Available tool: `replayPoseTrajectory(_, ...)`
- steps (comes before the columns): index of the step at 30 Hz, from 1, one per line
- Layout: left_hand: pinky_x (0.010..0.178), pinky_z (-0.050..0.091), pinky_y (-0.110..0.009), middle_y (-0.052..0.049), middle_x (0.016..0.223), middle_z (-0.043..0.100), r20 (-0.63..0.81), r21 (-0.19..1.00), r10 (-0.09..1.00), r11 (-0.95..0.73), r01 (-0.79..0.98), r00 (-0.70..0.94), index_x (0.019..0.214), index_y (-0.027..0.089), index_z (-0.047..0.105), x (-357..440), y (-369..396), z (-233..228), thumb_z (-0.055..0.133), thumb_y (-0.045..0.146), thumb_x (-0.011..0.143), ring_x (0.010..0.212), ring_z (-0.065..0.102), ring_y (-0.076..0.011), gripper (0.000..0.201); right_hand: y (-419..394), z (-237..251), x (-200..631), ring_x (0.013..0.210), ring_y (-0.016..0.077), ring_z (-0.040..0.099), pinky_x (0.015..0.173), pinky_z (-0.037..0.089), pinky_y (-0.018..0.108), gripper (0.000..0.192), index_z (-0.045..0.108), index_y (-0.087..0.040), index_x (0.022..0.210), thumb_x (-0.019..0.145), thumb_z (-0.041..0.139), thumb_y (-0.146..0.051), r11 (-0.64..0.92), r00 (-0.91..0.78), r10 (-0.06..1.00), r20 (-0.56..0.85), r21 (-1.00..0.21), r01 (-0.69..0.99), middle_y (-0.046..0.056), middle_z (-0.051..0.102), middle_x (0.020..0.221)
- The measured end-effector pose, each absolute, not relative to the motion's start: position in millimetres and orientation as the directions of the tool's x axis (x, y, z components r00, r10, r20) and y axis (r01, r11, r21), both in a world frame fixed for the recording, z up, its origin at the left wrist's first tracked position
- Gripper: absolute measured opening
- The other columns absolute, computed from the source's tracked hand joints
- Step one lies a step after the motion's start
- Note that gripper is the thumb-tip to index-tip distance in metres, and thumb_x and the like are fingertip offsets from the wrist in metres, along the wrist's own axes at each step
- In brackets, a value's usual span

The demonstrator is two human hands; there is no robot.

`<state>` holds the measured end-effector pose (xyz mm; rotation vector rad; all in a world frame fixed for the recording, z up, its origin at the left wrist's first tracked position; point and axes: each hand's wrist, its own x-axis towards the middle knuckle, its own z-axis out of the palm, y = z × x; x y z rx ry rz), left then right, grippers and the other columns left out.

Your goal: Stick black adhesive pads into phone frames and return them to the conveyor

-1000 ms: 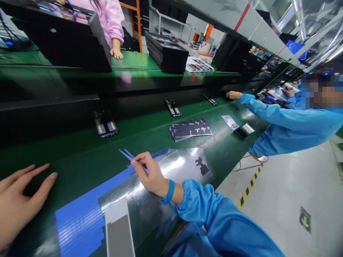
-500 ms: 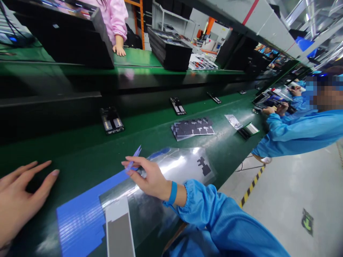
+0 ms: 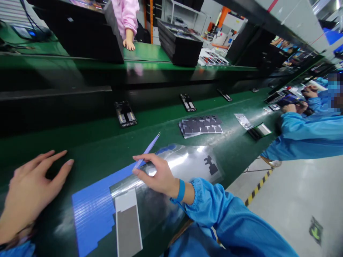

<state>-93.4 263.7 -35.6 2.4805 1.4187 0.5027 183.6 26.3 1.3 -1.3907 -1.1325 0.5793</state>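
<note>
Blue tweezers (image 3: 150, 147) are pinched in my right hand (image 3: 158, 174), their tips pointing up and away from me. Beneath that hand lies a clear plastic sheet (image 3: 184, 164) with one black cut-out sticker (image 3: 211, 165) at its right end. My left hand (image 3: 37, 187) is open over the green bench at the left, fingers spread and holding nothing. Between the hands sits a blue ribbed plastic sheet (image 3: 91, 210). A grey-and-white flat strip (image 3: 129, 225) overlaps its right side. Beyond them is a stack of dark die-cut sticker sheets (image 3: 202, 125).
Several opened phone bodies (image 3: 125, 114) stand in a row along the green bench (image 3: 150, 121). A small clear bag (image 3: 243, 121) and a green-edged dark piece (image 3: 259, 131) lie to the right. Black trays (image 3: 179, 43) are stacked on the raised shelf. A co-worker in blue sleeves (image 3: 313, 132) sits at the right.
The view has shifted, so the bench things sit further right in the picture. The tweezers have swung to show more of their length, tips now further out. My left hand stays spread.
</note>
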Motion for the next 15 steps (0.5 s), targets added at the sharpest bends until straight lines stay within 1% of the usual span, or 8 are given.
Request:
replayPoseTrajectory(2,0.135,0.034,-0.065,0.054,0.164,0.017,0.246,0.421,0.860,-0.510,0.750,0.447,0.146,0.093,0.020,-88.0,259.6,-29.1,0.055,0.057,0.096,0.161,0.044,-0.0324,0.070,28.5,-2.6,184.7,0.118,0.0214,0.078,0.107,0.062,0.039,0.034,0.074,-0.027,0.128,0.100,0.075,-0.047,0.157,0.411,0.871,0.271,-0.944,0.289,0.006,0.080,0.130)
replayPoseTrajectory(4,0.136,0.034,-0.062,0.044,0.168,0.031,0.276,0.444,0.855,-0.518,0.731,0.438,0.149,0.084,0.035,-83.5,259.9,-28.2,0.056,0.058,0.098,0.159,0.047,-0.0316,0.062,30.0,-7.1,187.2,0.118,0.0215,0.078,0.106,0.062,0.039,0.029,0.075,-0.025,0.123,0.101,0.073,-0.044,0.172,0.417,0.867,0.273,-0.949,0.265,0.007,0.081,0.129)
replayPoseTrajectory(6,0.135,0.036,-0.057,0.029,0.167,0.047,0.304,0.456,0.849,-0.529,0.716,0.433,0.149,0.069,0.051,-80.5,258.3,-27.2,0.059,0.058,0.098,0.155,0.051,-0.0297,0.053,27.9,-8.6,188.2,0.113,0.0216,0.080,0.102,0.064,0.038,0.023,0.076,-0.024,0.116,0.102,0.072,-0.043,0.168,0.428,0.864,0.265,-0.953,0.253,0.007,0.083,0.120)
replayPoseTrajectory(8,0.130,0.042,-0.056,0.010,0.155,0.065,0.365,0.473,0.841,-0.537,0.698,0.399,0.140,0.047,0.068,-78.7,249.7,-21.0,0.061,0.058,0.098,0.146,0.059,-0.0309,0.044,21.0,-6.1,186.5,0.108,0.0213,0.080,0.099,0.065,0.038,0.019,0.077,-0.024,0.110,0.104,0.070,-0.041,0.145,0.428,0.867,0.256,-0.951,0.275,0.007,0.083,0.113)
replayPoseTrajectory(9,0.128,0.043,-0.059,0.000,0.150,0.069,0.359,0.479,0.838,-0.544,0.689,0.412,0.136,0.037,0.072,-77.6,243.5,-16.6,0.061,0.056,0.098,0.143,0.060,-0.0342,0.044,16.3,-4.7,185.7,0.103,0.0209,0.080,0.095,0.065,0.037,0.018,0.078,-0.025,0.107,0.103,0.071,-0.041,0.124,0.431,0.867,0.251,-0.946,0.300,0.006,0.083,0.109)
replayPoseTrajectory(11,0.125,0.043,-0.067,-0.017,0.145,0.069,0.340,0.521,0.840,-0.543,0.659,0.423,0.132,0.021,0.075,-73.9,233.0,-10.4,0.060,0.049,0.101,0.141,0.060,-0.0408,0.044,7.7,-6.2,186.8,0.096,0.0204,0.079,0.090,0.064,0.036,0.017,0.079,-0.026,0.105,0.100,0.075,-0.042,0.090,0.431,0.868,0.247,-0.931,0.353,0.004,0.082,0.103)
replayPoseTrajectory(13,0.125,0.048,-0.059,-0.016,0.148,0.068,0.314,0.457,0.856,-0.515,0.725,0.410,0.134,0.022,0.075,-70.6,230.9,-12.3,0.060,0.046,0.103,0.141,0.061,-0.0352,0.042,2.9,-17.5,192.2,0.099,0.0213,0.078,0.096,0.062,0.038,0.022,0.079,-0.025,0.108,0.096,0.082,-0.044,0.082,0.425,0.868,0.256,-0.919,0.386,0.005,0.081,0.106)
replayPoseTrajectory(15,0.127,0.049,-0.051,-0.012,0.150,0.068,0.293,0.399,0.867,-0.493,0.773,0.403,0.136,0.025,0.074,-70.3,235.5,-20.2,0.066,0.046,0.103,0.142,0.062,-0.0297,0.040,2.0,-37.4,200.2,0.100,0.0221,0.076,0.105,0.058,0.041,0.034,0.078,-0.023,0.112,0.089,0.090,-0.045,0.076,0.477,0.845,0.240,-0.938,0.339,0.006,0.080,0.109)
